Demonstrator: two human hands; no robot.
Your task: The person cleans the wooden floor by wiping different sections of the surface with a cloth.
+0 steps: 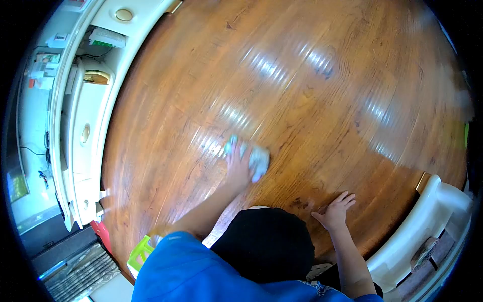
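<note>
In the head view, the left hand [239, 168] rests on a pale cloth [259, 160] on the wood floor [312, 126], fingers slightly parted; blur hides whether they grip. The cloth's long axis slants across them, most fabric towards the farther right hand [334, 212], spread on bare floor, holding nothing.

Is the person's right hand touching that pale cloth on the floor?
Apart: the head view shows bare wooden floor between the right hand and the pale cloth.
</note>
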